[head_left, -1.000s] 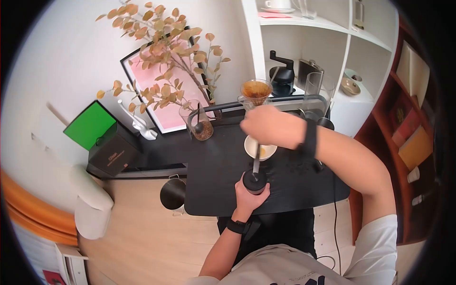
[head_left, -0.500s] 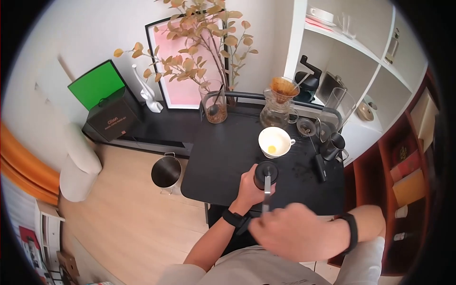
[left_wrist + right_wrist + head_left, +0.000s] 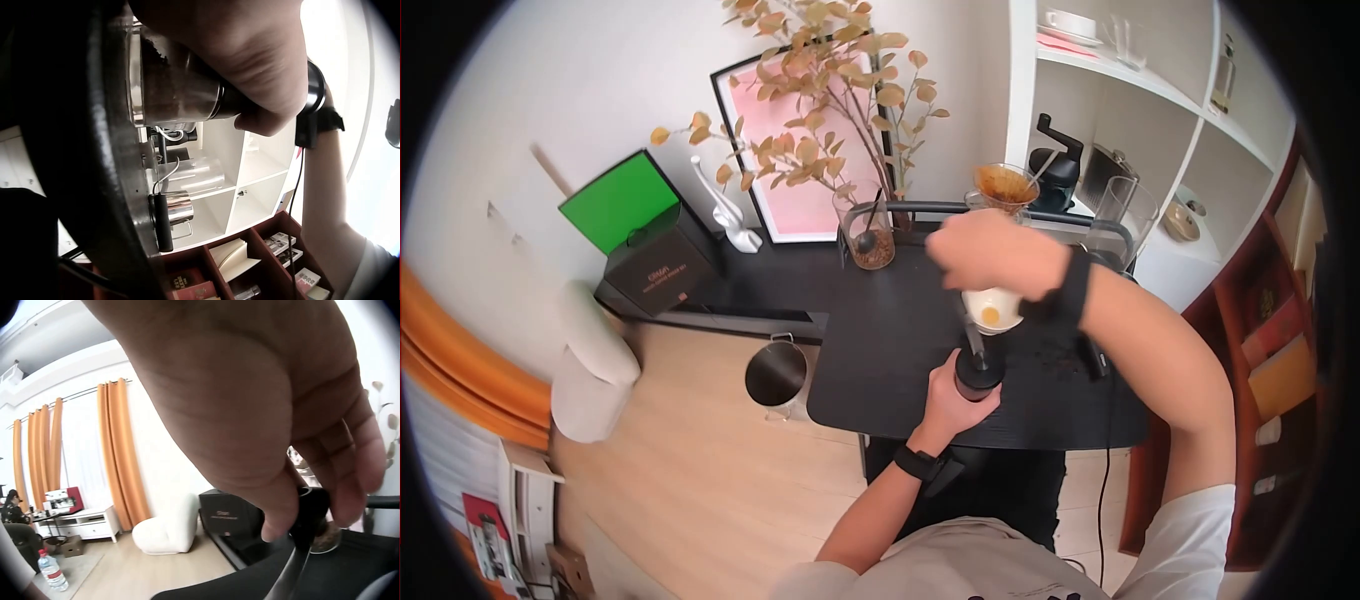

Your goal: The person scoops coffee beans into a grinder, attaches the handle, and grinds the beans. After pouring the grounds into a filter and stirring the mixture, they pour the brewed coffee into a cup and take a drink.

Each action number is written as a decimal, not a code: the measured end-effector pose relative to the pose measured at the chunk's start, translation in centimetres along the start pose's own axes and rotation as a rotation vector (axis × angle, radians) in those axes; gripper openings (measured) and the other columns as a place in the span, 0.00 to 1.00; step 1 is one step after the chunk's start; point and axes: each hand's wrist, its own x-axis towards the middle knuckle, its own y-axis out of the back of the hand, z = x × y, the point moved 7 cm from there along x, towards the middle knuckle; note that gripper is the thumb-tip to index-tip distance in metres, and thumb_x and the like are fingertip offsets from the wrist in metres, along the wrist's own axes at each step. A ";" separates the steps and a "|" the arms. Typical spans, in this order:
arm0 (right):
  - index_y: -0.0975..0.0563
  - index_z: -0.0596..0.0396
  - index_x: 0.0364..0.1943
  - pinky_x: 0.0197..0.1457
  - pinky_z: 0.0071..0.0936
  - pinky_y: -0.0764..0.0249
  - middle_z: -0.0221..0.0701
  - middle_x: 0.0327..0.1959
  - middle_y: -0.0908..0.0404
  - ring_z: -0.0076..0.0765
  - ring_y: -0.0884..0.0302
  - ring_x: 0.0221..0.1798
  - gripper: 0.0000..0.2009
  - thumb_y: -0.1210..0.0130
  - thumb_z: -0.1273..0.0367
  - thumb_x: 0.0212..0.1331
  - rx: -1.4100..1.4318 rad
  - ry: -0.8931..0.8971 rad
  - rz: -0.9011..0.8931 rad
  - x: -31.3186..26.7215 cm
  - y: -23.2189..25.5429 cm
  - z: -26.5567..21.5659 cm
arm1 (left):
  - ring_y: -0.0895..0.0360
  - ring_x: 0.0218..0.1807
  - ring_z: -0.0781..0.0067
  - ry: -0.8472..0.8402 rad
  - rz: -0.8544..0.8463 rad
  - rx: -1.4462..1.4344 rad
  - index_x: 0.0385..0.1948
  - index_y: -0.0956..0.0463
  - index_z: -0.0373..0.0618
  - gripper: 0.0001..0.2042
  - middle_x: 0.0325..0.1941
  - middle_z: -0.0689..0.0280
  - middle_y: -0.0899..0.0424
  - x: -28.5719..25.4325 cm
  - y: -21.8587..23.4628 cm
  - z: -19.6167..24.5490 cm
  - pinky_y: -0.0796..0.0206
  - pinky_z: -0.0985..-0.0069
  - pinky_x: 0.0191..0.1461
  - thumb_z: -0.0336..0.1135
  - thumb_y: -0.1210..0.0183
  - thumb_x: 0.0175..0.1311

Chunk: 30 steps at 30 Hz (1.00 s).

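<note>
My left hand (image 3: 948, 405) grips a hand coffee grinder (image 3: 978, 378) near the front of the black table (image 3: 890, 350). In the left wrist view its clear lower chamber (image 3: 181, 94) shows dark grounds inside, and its base is at the table top. My right hand (image 3: 1000, 255) is reached out over the far side of the grinder, with the crank arm (image 3: 973, 338) running up toward it. In the right wrist view, thumb and fingers pinch the black crank knob (image 3: 310, 515). Just beyond the grinder stands a white cup (image 3: 1008, 320) with something yellow in it, partly covered by my right arm.
Behind my right hand rises a glass dripper (image 3: 1005, 185) with a brown filter. A black-handled tool (image 3: 164, 225) and a steel pitcher (image 3: 181, 206) are on the right side. A glass vase (image 3: 872, 245) with leafy branches stands at the back left; a metal bin (image 3: 776, 375) is on the floor.
The right hand swung the crank from the far side toward the body, then back out to the far side. The left hand keeps its hold on the grinder. The head view shifted.
</note>
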 end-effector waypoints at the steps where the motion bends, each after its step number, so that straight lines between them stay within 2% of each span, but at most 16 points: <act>1: 0.13 0.59 0.35 0.44 0.50 0.16 0.49 0.33 0.13 0.59 0.12 0.42 0.13 0.29 0.62 0.53 0.019 -0.044 -0.047 -1.4 -0.5 1.8 | 0.10 0.36 0.48 0.011 0.027 -0.013 0.39 0.22 0.38 0.18 0.32 0.54 0.12 0.0 0.2 0.0 0.19 0.63 0.42 0.29 0.25 0.48; 3: 0.13 0.57 0.34 0.44 0.51 0.18 0.48 0.31 0.13 0.60 0.13 0.41 0.13 0.28 0.62 0.53 0.047 -0.111 -0.116 -5.2 -0.9 4.8 | 0.09 0.35 0.58 0.047 0.017 -0.011 0.42 0.19 0.38 0.18 0.34 0.59 0.10 -0.1 0.3 -0.1 0.19 0.68 0.45 0.30 0.24 0.49; 8: 0.13 0.54 0.36 0.44 0.51 0.20 0.42 0.30 0.14 0.57 0.14 0.39 0.16 0.27 0.57 0.53 0.039 -0.193 -0.373 -16.2 -0.2 2.3 | 0.09 0.40 0.53 0.022 0.038 0.018 0.45 0.20 0.37 0.21 0.38 0.55 0.11 0.2 0.4 0.0 0.18 0.67 0.47 0.30 0.24 0.48; 12: 0.18 0.53 0.38 0.35 0.42 0.20 0.36 0.29 0.16 0.49 0.13 0.34 0.17 0.30 0.54 0.58 0.138 0.197 -0.371 -20.3 0.7 -6.7 | 0.09 0.40 0.55 0.024 0.013 -0.011 0.44 0.20 0.37 0.21 0.38 0.56 0.10 0.1 0.4 0.1 0.18 0.67 0.48 0.30 0.24 0.47; 14: 0.21 0.56 0.38 0.31 0.37 0.21 0.34 0.28 0.20 0.44 0.14 0.32 0.17 0.32 0.57 0.60 0.150 0.297 -0.261 -19.8 1.1 -10.9 | 0.09 0.39 0.57 0.020 -0.008 -0.014 0.44 0.19 0.37 0.20 0.38 0.57 0.10 0.1 0.2 0.4 0.18 0.68 0.49 0.29 0.24 0.47; 16: 0.23 0.57 0.37 0.28 0.31 0.24 0.33 0.28 0.23 0.38 0.15 0.29 0.14 0.34 0.62 0.60 0.163 0.384 -0.081 -18.2 0.8 -14.1 | 0.12 0.37 0.45 0.035 0.035 -0.028 0.41 0.22 0.41 0.19 0.34 0.54 0.12 0.1 0.3 0.3 0.19 0.63 0.44 0.29 0.25 0.48; 17: 0.23 0.57 0.37 0.27 0.31 0.25 0.33 0.29 0.23 0.37 0.16 0.28 0.13 0.35 0.64 0.58 0.088 0.432 0.061 -17.1 0.8 -15.4 | 0.11 0.34 0.52 0.049 0.015 -0.023 0.42 0.22 0.40 0.18 0.32 0.58 0.13 -0.1 0.3 -0.1 0.20 0.66 0.42 0.28 0.26 0.49; 18: 0.24 0.56 0.37 0.27 0.31 0.26 0.33 0.30 0.22 0.36 0.17 0.27 0.11 0.36 0.65 0.56 0.010 0.473 0.209 -15.8 0.6 -16.5 | 0.11 0.34 0.52 0.040 -0.007 -0.007 0.42 0.22 0.40 0.18 0.32 0.58 0.13 -0.6 0.0 0.2 0.20 0.66 0.42 0.28 0.26 0.49; 20: 0.23 0.56 0.38 0.26 0.31 0.27 0.33 0.31 0.22 0.34 0.19 0.26 0.11 0.38 0.67 0.52 0.060 0.502 0.396 -12.6 0.1 -17.2 | 0.11 0.37 0.68 0.336 0.024 0.122 0.42 0.18 0.39 0.20 0.36 0.61 0.09 -1.4 0.4 -1.3 0.19 0.67 0.47 0.33 0.22 0.47; 21: 0.22 0.57 0.38 0.26 0.34 0.26 0.33 0.31 0.22 0.36 0.18 0.27 0.11 0.38 0.67 0.53 0.068 0.478 0.419 -10.5 -0.1 -17.0 | 0.11 0.44 0.65 0.412 -0.148 0.042 0.49 0.19 0.41 0.24 0.44 0.62 0.10 -0.9 0.1 -0.7 0.20 0.65 0.53 0.33 0.22 0.49; 22: 0.21 0.58 0.37 0.27 0.36 0.25 0.33 0.30 0.21 0.38 0.17 0.27 0.11 0.38 0.67 0.53 0.079 0.449 0.433 -8.4 -0.1 -16.5 | 0.11 0.44 0.65 0.391 -0.191 0.060 0.49 0.19 0.41 0.24 0.44 0.62 0.10 -1.5 -0.1 -2.4 0.20 0.65 0.53 0.33 0.22 0.49; 25: 0.17 0.56 0.30 0.30 0.41 0.19 0.39 0.28 0.15 0.45 0.11 0.31 0.06 0.36 0.68 0.52 0.069 0.390 0.427 -2.1 0.5 -12.9 | 0.15 0.57 0.65 -0.064 -0.162 0.160 0.67 0.30 0.43 0.31 0.61 0.63 0.16 -5.0 -1.2 -9.3 0.25 0.67 0.64 0.26 0.28 0.60; 26: 0.15 0.55 0.27 0.32 0.42 0.17 0.41 0.28 0.13 0.47 0.09 0.33 0.05 0.36 0.69 0.52 0.054 0.359 0.376 -1.0 1.1 -11.1 | 0.13 0.49 0.70 -0.022 0.063 -0.097 0.58 0.23 0.39 0.23 0.52 0.62 0.12 -2.1 -0.3 -3.1 0.22 0.70 0.56 0.22 0.30 0.60; 28: 0.14 0.55 0.28 0.35 0.43 0.14 0.43 0.30 0.11 0.50 0.08 0.36 0.05 0.35 0.69 0.52 -0.019 0.255 0.262 -0.1 1.5 -7.5 | 0.13 0.39 0.74 0.246 -0.098 -0.144 0.44 0.17 0.38 0.13 0.39 0.64 0.10 -1.9 -0.5 -4.0 0.20 0.71 0.47 0.20 0.29 0.57; 29: 0.13 0.56 0.29 0.36 0.44 0.14 0.43 0.31 0.11 0.51 0.08 0.36 0.05 0.35 0.69 0.52 -0.031 0.199 0.233 -0.4 1.7 -5.7 | 0.13 0.39 0.74 0.244 -0.098 -0.153 0.44 0.17 0.38 0.13 0.39 0.64 0.10 -1.7 -0.7 -4.1 0.20 0.71 0.47 0.20 0.29 0.57; 30: 0.13 0.57 0.30 0.36 0.45 0.14 0.43 0.31 0.11 0.52 0.08 0.37 0.06 0.35 0.69 0.53 -0.046 0.158 0.199 -1.0 1.4 -4.0 | 0.11 0.36 0.65 0.177 -0.066 -0.106 0.44 0.18 0.36 0.16 0.35 0.61 0.10 -1.4 -0.6 -4.0 0.19 0.69 0.44 0.25 0.26 0.54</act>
